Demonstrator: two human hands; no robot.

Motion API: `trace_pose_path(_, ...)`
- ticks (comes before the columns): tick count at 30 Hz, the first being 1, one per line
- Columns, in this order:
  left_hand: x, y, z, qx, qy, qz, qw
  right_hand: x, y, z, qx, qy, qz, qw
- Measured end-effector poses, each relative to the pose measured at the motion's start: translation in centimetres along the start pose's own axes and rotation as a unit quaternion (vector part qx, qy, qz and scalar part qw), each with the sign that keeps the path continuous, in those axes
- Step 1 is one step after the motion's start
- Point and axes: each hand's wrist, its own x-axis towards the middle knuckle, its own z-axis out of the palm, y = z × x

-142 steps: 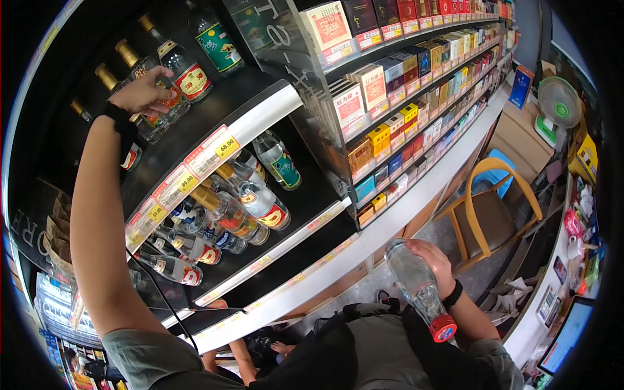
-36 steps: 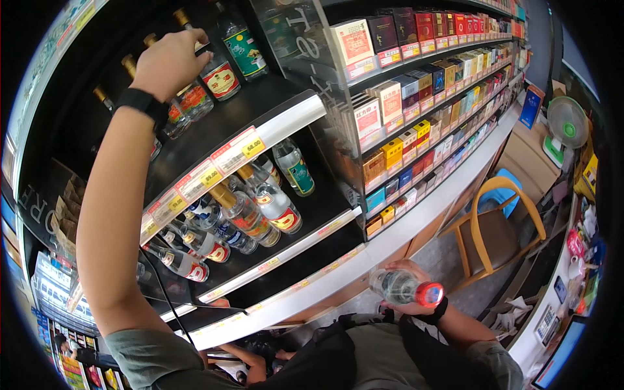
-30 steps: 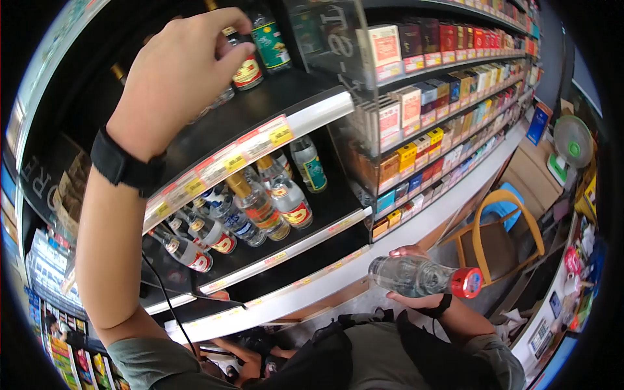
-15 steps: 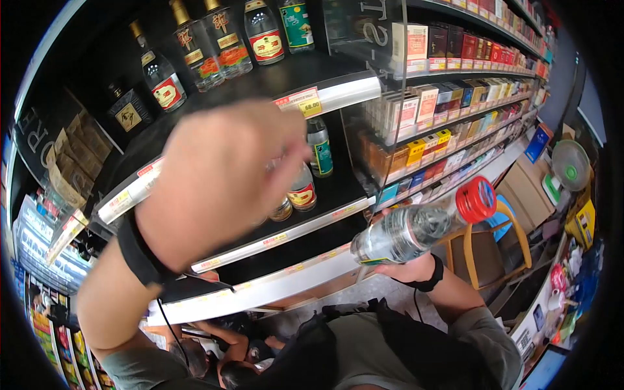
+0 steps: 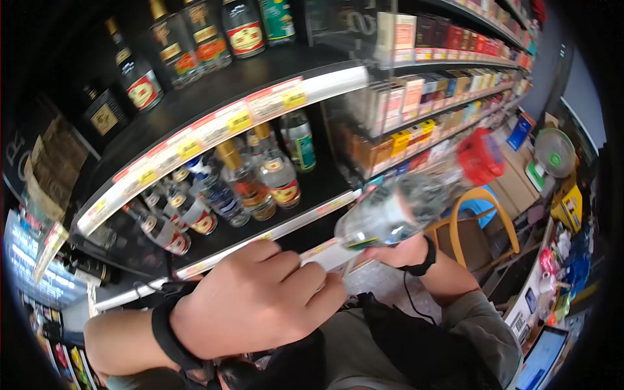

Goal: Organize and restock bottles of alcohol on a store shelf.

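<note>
My right hand (image 5: 404, 253) grips a large clear bottle (image 5: 383, 214) with a red cap (image 5: 481, 156). The bottle tilts, its cap pointing up and to the right, and its label is blurred. My left hand (image 5: 260, 299) is closed in front of my body, to the left of the bottle and apart from it. The curled fingers hide whatever they may hold. Behind my left hand, several small liquor bottles (image 5: 247, 188) stand on the lower black shelf.
Taller liquor bottles (image 5: 198, 42) stand on the upper shelf, above a strip of price tags (image 5: 214, 127). Racks of cigarette packs (image 5: 442, 88) line the right side. A wooden chair (image 5: 487, 234) and a cluttered counter (image 5: 530, 273) are at the right.
My left hand has come down from the shelf edge towards my body, uncovering the lower bottles. My right hand still holds the bottle, which has shifted slightly in view.
</note>
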Motion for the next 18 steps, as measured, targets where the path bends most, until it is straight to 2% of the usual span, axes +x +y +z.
trace_pose_path(1, -0.2, -0.2, 0.3, -0.010, 0.028, 0.007, 1.000, -0.2, -0.1, -0.6, 0.007, 0.028, -0.007, 1.000)
trace_pose_path(2, -0.7, -0.4, -0.1, -0.001, 0.009, 0.000, 1.000, 0.3, 0.3, -1.0, -0.015, 0.002, -0.012, 1.000)
trace_pose_path(5, -1.6, -0.7, 0.8, -0.033, 0.038, 0.000, 0.999, -0.5, 0.0, -1.6, -0.037, 0.014, -0.005, 0.999)
trace_pose_path(6, -2.0, -0.8, 0.7, -0.025, 0.035, -0.002, 0.999, -0.6, 0.3, -1.8, -0.093, 0.024, -0.041, 0.995)
trace_pose_path(7, -2.7, -0.2, 0.5, -0.037, 0.027, -0.023, 0.999, -1.5, 0.9, -1.0, -0.056, 0.058, -0.011, 0.997)
trace_pose_path(9, -3.4, -0.7, 2.1, -0.056, 0.042, -0.018, 0.997, -1.7, 0.4, -1.6, -0.069, 0.083, 0.024, 0.994)
trace_pose_path(11, -3.2, -0.8, 3.0, -0.055, 0.022, -0.014, 0.998, -3.0, 0.3, -2.7, -0.098, 0.086, 0.015, 0.991)
trace_pose_path(13, -4.4, -1.5, 4.8, -0.087, 0.045, -0.005, 0.995, -3.1, 0.9, -3.4, -0.125, 0.075, 0.027, 0.989)
trace_pose_path(14, -4.8, -0.7, 4.9, -0.103, 0.047, -0.036, 0.993, -3.5, 2.0, -4.4, -0.181, 0.021, -0.008, 0.983)
trace_pose_path(15, -5.2, -0.2, 5.4, -0.077, 0.039, -0.065, 0.994, -4.0, 1.7, -4.4, -0.226, 0.027, -0.027, 0.973)
trace_pose_path(17, -5.7, -0.1, 7.0, -0.092, 0.055, -0.125, 0.986, -3.8, 0.9, -2.9, -0.087, 0.073, 0.034, 0.993)
trace_pose_path(18, -6.4, 0.0, 7.7, -0.088, 0.051, -0.131, 0.986, -3.7, 0.9, -2.5, -0.080, 0.069, 0.033, 0.994)
